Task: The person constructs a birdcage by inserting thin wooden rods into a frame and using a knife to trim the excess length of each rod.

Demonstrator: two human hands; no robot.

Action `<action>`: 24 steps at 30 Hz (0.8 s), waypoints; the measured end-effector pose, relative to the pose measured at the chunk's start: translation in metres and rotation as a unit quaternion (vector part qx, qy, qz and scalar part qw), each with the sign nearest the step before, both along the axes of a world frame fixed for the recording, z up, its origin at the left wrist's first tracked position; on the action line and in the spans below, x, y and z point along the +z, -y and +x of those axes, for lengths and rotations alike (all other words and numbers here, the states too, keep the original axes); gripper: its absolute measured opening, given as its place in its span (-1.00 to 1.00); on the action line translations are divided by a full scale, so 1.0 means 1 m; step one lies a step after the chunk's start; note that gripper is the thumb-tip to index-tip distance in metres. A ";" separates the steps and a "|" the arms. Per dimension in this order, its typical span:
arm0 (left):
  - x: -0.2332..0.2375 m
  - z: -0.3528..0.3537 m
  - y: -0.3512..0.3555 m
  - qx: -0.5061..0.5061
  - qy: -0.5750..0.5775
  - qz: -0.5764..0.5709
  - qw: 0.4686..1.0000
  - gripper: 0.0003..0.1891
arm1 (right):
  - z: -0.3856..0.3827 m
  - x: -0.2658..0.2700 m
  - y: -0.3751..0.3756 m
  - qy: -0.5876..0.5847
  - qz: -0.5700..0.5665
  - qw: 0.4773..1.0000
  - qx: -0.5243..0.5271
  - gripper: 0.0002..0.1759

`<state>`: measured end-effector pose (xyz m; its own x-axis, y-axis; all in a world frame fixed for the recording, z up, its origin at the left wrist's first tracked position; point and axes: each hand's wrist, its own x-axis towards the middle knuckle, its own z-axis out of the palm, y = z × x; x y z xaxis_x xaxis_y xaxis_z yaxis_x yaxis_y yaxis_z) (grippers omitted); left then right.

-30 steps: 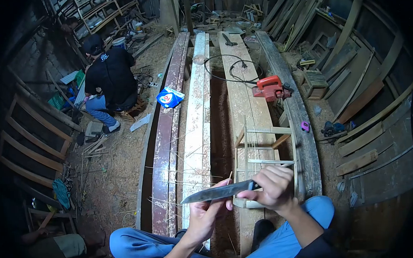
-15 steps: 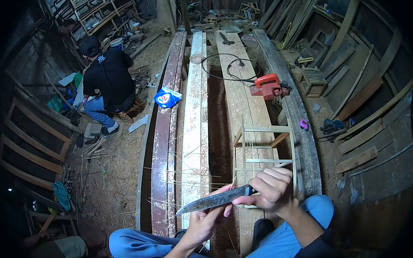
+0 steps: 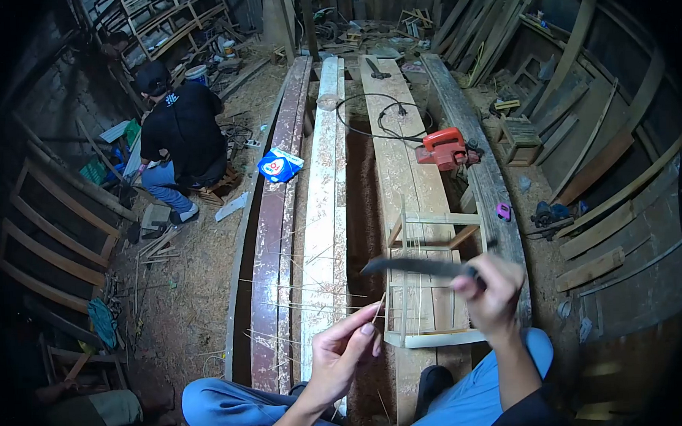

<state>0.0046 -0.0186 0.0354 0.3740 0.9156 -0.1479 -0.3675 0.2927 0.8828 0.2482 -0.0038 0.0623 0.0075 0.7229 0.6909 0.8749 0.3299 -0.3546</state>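
My right hand [image 3: 497,294] grips the dark handle of a large knife [image 3: 416,266], raised over a small light-wood frame [image 3: 445,338]. Its blade points left and is blurred by motion. My left hand [image 3: 346,354] is closed, thumb against fingers, pinching a thin wooden strip [image 3: 380,309] that angles upward. The knife and the strip are apart. The wooden frame rests on the planks just right of my left hand. Several thin strips [image 3: 307,302] lie across the maroon plank [image 3: 272,231] and the pale plank [image 3: 323,236] to the left.
A red power planer [image 3: 446,149] with a black cord [image 3: 383,135] sits on the right-hand boards. Near it lies a pink tape measure [image 3: 504,211]. A blue-and-white packet [image 3: 279,165] rests on the maroon plank. At left, a person in black [image 3: 181,132] crouches. A gap separates the planks.
My right hand has lifted the knife up and to the right, away from my left hand. The left hand stays almost in place, and the lower end of the frame now shows.
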 end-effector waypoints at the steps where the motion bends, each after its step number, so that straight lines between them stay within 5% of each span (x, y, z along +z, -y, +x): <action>1: -0.001 -0.002 -0.001 -0.021 0.028 0.008 0.999 -0.63 | -0.006 -0.006 0.003 0.020 0.001 0.999 0.037 -0.31; 5: -0.002 0.001 0.006 -0.018 0.009 -0.017 1.000 -0.64 | -0.036 -0.020 0.004 0.045 0.043 0.990 0.128 -0.31; 12: -0.001 0.006 -0.002 -0.012 -0.017 0.003 1.000 -0.64 | 0.011 -0.016 -0.016 0.029 0.023 0.999 -0.037 -0.29; 17: -0.011 0.006 -0.002 0.012 0.027 -0.005 1.000 -0.73 | -0.029 -0.027 0.002 0.081 0.039 0.991 0.103 -0.30; 24: -0.019 0.004 -0.003 0.008 0.031 -0.031 0.999 -0.72 | -0.028 -0.037 -0.007 0.049 0.012 0.997 0.054 -0.30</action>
<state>0.0082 -0.0152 0.0161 0.3701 0.9111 -0.1812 -0.4264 0.3399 0.8383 0.2201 0.0032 0.0255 -0.1369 0.6998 0.7011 0.8640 0.4305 -0.2610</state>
